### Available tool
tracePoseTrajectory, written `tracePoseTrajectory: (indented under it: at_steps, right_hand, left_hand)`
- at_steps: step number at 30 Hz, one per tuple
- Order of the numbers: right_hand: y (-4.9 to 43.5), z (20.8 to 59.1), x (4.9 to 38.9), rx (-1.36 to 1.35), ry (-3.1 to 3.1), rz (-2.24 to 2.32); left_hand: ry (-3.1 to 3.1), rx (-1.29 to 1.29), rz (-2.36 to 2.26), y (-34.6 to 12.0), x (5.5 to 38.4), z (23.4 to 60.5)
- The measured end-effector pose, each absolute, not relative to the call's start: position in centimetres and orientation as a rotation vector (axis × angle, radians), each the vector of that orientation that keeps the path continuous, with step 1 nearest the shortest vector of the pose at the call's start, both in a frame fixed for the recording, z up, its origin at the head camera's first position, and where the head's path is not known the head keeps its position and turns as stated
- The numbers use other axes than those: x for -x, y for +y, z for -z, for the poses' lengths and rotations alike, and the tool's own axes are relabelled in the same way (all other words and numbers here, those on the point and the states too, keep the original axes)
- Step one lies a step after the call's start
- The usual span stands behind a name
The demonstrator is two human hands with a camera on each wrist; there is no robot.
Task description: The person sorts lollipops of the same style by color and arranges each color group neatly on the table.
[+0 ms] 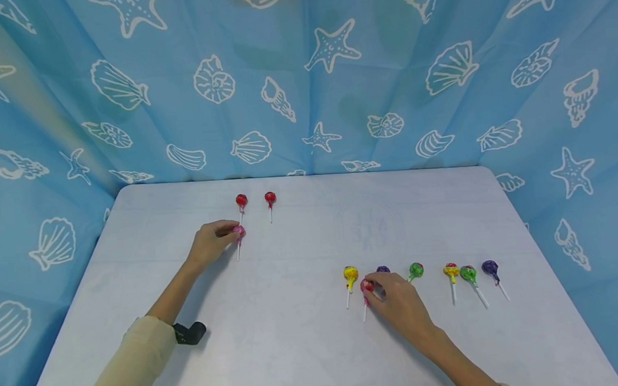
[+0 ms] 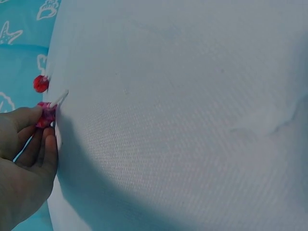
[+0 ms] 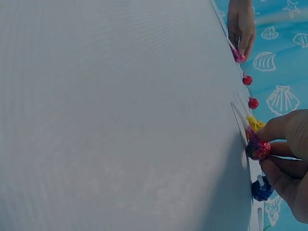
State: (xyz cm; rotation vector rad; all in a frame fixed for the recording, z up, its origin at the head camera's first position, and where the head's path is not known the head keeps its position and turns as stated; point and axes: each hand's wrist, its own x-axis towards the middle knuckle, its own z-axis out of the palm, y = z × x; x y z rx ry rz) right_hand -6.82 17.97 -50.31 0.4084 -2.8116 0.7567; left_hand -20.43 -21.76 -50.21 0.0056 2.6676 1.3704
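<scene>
My left hand (image 1: pixel 213 244) pinches a pink lollipop (image 1: pixel 239 231) by its wrapped head, the stick pointing toward me. Just beyond it lie two red lollipops (image 1: pixel 241 200), side by side on the white table. In the left wrist view, thumb and fingers close on the pink lollipop (image 2: pixel 46 114). My right hand (image 1: pixel 401 308) pinches a red-and-pink lollipop (image 1: pixel 366 285) by the head. Beside it are a yellow lollipop (image 1: pixel 350 273), a dark purple one (image 1: pixel 383 269) partly hidden by the hand, and a green one (image 1: pixel 416 270).
Farther right on the white table (image 1: pixel 298 359) lie a yellow-and-red lollipop (image 1: pixel 450 270), a green lollipop (image 1: pixel 468 275) and a purple lollipop (image 1: pixel 490 268). A blue curtain (image 1: pixel 295 146) with shells and starfish hangs behind the table and at its sides.
</scene>
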Motion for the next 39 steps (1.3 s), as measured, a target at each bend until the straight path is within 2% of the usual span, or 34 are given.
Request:
tracePoseTrajectory:
  at_steps: [23,31,39]
  right_hand:
    - [18.2,49.3,7.2,-0.405,-2.737,-0.837]
    - [18.0,47.6,8.8,-0.491,-2.648,-1.021]
    - [15.6,46.2,11.1,-0.541,-2.642,-1.225]
  left_hand:
    - [2.665,-0.009,-1.378,-21.7,20.5,49.9]
    - [2.663,-0.006,-1.377,-21.7,20.5,50.3]
    - [2.671,-0.013,-1.381,-21.8,20.3,50.3]
